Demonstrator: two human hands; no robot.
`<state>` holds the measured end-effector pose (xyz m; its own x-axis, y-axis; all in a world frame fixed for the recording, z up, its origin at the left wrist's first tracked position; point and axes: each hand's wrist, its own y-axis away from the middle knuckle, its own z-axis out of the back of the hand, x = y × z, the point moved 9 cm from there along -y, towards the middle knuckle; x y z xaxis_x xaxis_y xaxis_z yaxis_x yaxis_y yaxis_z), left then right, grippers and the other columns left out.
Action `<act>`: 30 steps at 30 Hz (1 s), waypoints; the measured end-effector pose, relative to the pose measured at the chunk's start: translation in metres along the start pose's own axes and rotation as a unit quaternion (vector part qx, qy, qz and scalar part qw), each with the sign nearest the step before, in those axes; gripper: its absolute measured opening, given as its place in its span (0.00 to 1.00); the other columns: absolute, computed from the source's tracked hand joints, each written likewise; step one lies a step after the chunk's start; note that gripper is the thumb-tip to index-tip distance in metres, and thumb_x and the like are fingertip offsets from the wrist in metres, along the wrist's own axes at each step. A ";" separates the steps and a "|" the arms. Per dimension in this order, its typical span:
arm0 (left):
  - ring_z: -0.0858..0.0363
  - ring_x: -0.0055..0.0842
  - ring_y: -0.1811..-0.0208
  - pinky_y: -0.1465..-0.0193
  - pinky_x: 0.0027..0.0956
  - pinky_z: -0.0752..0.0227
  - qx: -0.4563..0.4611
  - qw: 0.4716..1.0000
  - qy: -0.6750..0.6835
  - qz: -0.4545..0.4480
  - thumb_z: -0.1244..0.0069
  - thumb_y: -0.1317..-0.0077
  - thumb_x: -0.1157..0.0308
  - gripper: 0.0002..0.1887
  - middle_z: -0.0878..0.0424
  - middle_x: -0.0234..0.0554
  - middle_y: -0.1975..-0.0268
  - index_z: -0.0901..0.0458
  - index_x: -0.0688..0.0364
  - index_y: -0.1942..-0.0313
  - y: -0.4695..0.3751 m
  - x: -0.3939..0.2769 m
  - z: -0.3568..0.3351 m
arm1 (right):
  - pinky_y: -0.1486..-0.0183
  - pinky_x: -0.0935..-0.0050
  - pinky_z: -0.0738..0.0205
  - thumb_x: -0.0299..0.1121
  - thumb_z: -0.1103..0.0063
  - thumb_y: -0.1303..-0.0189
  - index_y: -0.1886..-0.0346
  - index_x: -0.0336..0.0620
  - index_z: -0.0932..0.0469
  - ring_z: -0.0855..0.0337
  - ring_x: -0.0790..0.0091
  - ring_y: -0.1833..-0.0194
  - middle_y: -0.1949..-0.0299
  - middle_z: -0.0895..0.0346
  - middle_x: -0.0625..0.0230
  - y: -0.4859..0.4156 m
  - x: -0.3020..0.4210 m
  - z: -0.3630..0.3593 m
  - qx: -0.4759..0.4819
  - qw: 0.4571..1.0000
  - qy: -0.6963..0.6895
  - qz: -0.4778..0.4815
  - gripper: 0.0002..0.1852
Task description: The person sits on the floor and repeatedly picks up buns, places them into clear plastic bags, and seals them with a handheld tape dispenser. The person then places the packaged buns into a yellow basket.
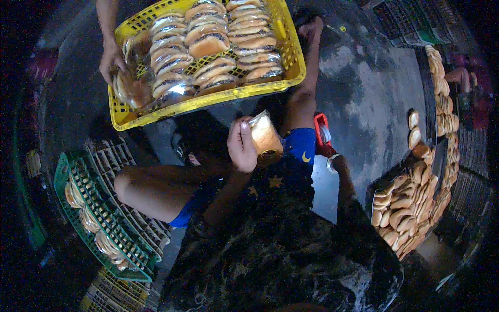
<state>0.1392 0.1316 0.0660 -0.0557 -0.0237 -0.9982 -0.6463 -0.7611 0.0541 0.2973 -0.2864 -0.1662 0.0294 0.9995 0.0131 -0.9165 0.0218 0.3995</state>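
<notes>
My left hand [242, 146] grips a bread bun in a clear plastic bag [265, 134], held above my lap with the thumb on top. Low at my right side, my right hand [326, 151], with a band at its wrist, is closed around a red hand tool [322, 126] that looks like a tape dispenser; its details are too small to tell. Before me stands a yellow plastic crate [210, 104] with rows of bagged, dark-filled buns [208, 41]. Another person's hand [112, 62] reaches into its left side and touches a bagged bun [130, 91].
To my right, many unwrapped buns [405, 206] are heaped on a dark tray. A green crate [105, 218] with bagged buns tilts at my left, beside a pale slatted rack [121, 187]. More crates [413, 23] stand at the far right. Concrete floor [362, 89] lies between.
</notes>
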 end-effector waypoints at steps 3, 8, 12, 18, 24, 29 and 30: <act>0.27 0.30 0.64 0.57 0.28 0.35 -0.031 0.999 -0.033 -0.012 0.65 0.33 0.70 0.12 0.26 0.46 0.66 0.27 0.69 0.63 0.005 -0.018 0.010 | 0.58 0.63 0.30 0.42 0.47 0.45 0.64 0.38 0.24 0.23 0.59 0.60 0.64 0.23 0.57 -0.022 0.056 0.017 0.038 0.997 -0.013 0.063 0.16; 0.27 0.33 0.63 0.58 0.30 0.35 -0.006 0.996 -0.071 -0.058 0.63 0.34 0.72 0.10 0.26 0.48 0.66 0.26 0.68 0.64 0.004 -0.024 0.013 | 0.53 0.66 0.31 0.42 0.48 0.43 0.60 0.38 0.25 0.24 0.64 0.57 0.60 0.24 0.60 0.012 0.030 0.030 0.123 0.977 -0.155 0.080 0.16; 0.27 0.39 0.64 0.58 0.35 0.34 -0.015 0.972 -0.155 -0.173 0.57 0.39 0.73 0.07 0.26 0.49 0.65 0.26 0.66 0.64 0.024 -0.035 0.010 | 0.50 0.69 0.33 0.41 0.49 0.40 0.56 0.38 0.25 0.25 0.69 0.55 0.58 0.24 0.63 0.095 0.113 0.115 0.296 0.826 -0.468 0.108 0.17; 0.27 0.43 0.63 0.60 0.41 0.33 0.030 0.913 -0.171 -0.368 0.55 0.40 0.70 0.07 0.26 0.50 0.62 0.25 0.65 0.65 0.041 -0.084 -0.003 | 0.47 0.69 0.35 0.39 0.47 0.45 0.60 0.34 0.24 0.27 0.61 0.51 0.52 0.26 0.54 0.191 0.345 0.255 0.207 0.688 -0.422 0.553 0.16; 0.25 0.42 0.62 0.58 0.37 0.31 -0.014 0.930 -0.148 -0.336 0.61 0.35 0.66 0.12 0.24 0.54 0.62 0.26 0.67 0.65 0.027 -0.083 0.006 | 0.53 0.72 0.33 0.39 0.47 0.47 0.58 0.35 0.26 0.25 0.66 0.57 0.58 0.25 0.58 0.151 0.364 0.167 0.284 0.774 -0.170 0.540 0.18; 0.26 0.39 0.65 0.60 0.36 0.34 -0.049 0.974 -0.180 -0.127 0.63 0.34 0.69 0.10 0.25 0.52 0.66 0.28 0.67 0.64 -0.012 -0.026 0.021 | 0.44 0.68 0.38 0.46 0.46 0.42 0.46 0.37 0.34 0.29 0.67 0.50 0.51 0.29 0.62 0.142 0.376 0.132 0.427 0.604 -0.632 0.231 0.27; 0.26 0.37 0.65 0.59 0.36 0.34 -0.052 0.982 -0.166 -0.071 0.64 0.33 0.68 0.11 0.25 0.51 0.66 0.28 0.68 0.64 -0.033 -0.026 0.025 | 0.44 0.68 0.38 0.48 0.45 0.44 0.45 0.36 0.35 0.29 0.69 0.50 0.51 0.29 0.63 0.166 0.381 0.156 0.409 0.673 -0.500 0.361 0.30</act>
<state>0.1427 0.1733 0.0905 -0.2261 0.2871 -0.9308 -0.5847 -0.8043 -0.1061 0.2187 0.0943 0.0481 0.3233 0.2176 0.9209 -0.3230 -0.8894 0.3236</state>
